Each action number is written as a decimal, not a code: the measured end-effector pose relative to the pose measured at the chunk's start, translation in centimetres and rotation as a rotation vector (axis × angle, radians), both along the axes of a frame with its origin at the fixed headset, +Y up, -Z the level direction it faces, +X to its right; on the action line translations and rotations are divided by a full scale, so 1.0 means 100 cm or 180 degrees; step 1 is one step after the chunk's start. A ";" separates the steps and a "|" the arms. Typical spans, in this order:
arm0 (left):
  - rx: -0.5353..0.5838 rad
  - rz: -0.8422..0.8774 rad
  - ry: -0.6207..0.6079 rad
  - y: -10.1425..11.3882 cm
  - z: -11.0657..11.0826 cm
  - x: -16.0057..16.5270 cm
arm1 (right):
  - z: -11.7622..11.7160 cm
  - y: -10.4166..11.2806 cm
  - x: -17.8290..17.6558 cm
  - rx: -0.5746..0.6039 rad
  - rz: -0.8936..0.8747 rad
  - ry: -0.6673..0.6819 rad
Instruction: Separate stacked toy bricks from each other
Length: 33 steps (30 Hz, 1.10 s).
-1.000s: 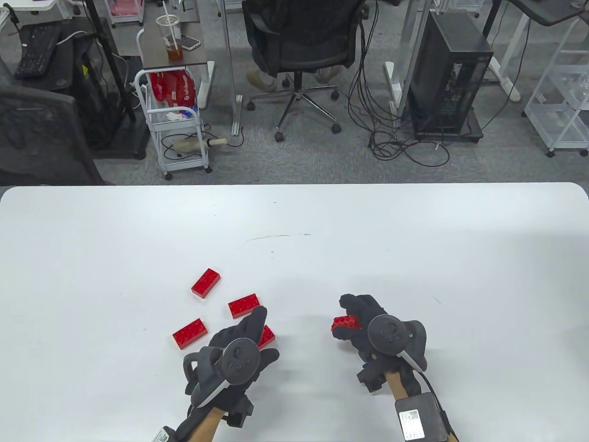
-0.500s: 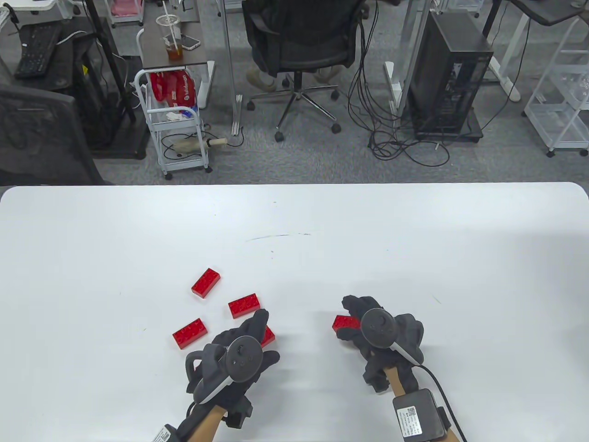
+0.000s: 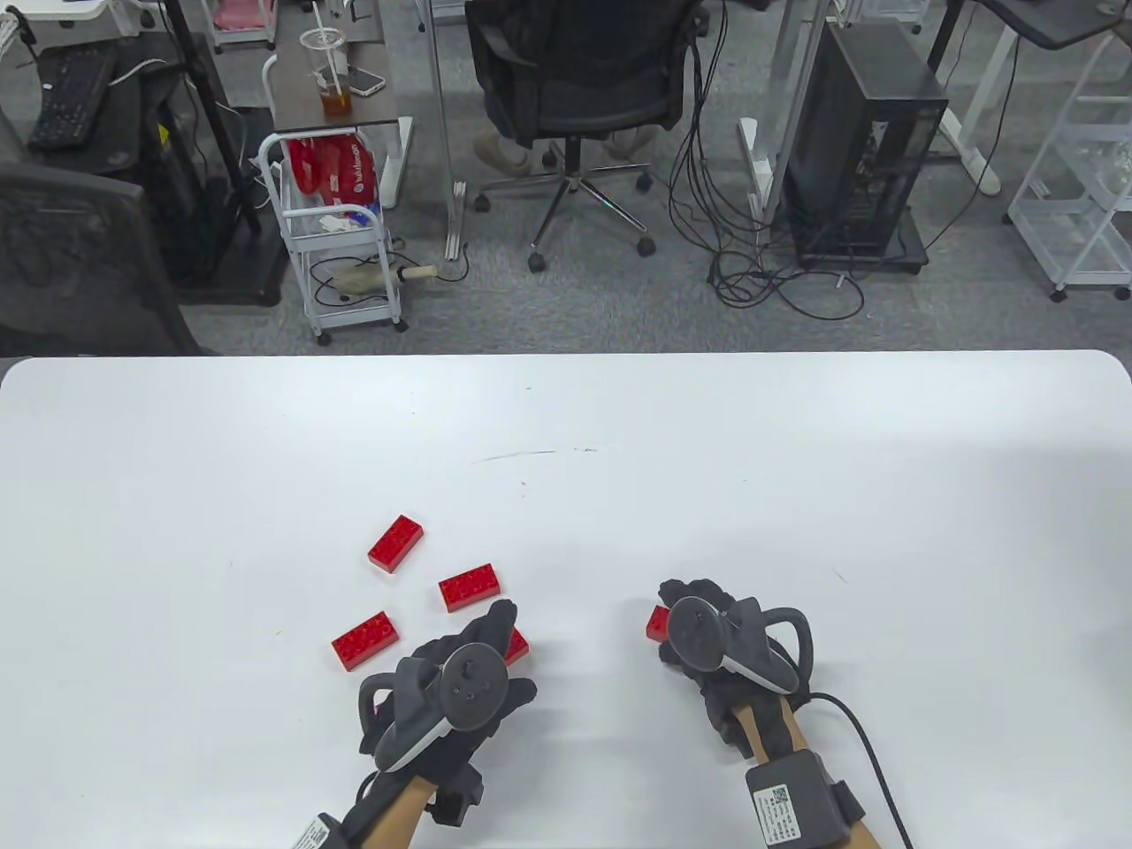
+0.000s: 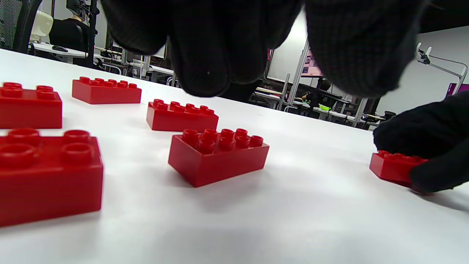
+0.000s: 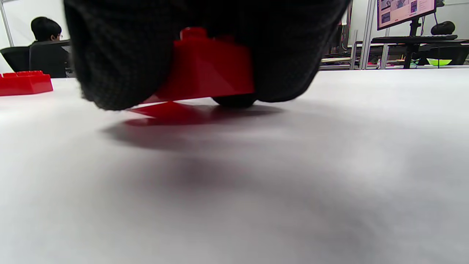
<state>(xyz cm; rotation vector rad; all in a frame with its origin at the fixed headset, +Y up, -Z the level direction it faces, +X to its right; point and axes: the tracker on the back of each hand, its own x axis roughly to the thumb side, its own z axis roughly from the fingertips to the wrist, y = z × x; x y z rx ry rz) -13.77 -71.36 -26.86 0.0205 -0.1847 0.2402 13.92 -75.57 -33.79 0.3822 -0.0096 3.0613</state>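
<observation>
Several single red bricks lie on the white table at front left: one farthest, one in the middle, one to the left. Another brick is half hidden under my left hand. In the left wrist view my left fingers hang above that brick without touching it. My right hand grips a red brick low at the table. In the right wrist view this brick sits tilted between my fingers, just off the surface.
The left wrist view shows one more brick close under my left hand. Beyond the table's far edge stand an office chair, a white cart and a computer tower.
My right hand has rolled over and come down towards the table with its brick. My left hand has drawn back slightly towards me.
</observation>
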 end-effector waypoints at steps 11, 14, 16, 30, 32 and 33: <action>0.0003 -0.0012 -0.0002 -0.001 0.000 0.001 | 0.001 -0.002 -0.008 0.0071 0.0218 -0.0089; 0.0008 -0.0024 -0.0006 -0.002 0.000 0.002 | 0.000 -0.002 -0.008 0.0020 0.0218 -0.0114; -0.0027 -0.0051 -0.0013 -0.004 -0.001 0.003 | 0.001 -0.002 -0.008 -0.0009 0.0221 -0.0101; -0.0043 0.0008 0.0058 -0.005 -0.002 0.000 | 0.018 0.009 0.006 -0.0002 -0.0079 -0.0023; 0.0001 0.0043 0.0034 -0.005 -0.002 0.000 | 0.024 0.016 0.010 0.0113 -0.0243 0.0004; 0.0036 0.0077 0.0014 -0.004 -0.001 0.000 | 0.027 0.019 0.011 0.0177 -0.0342 0.0033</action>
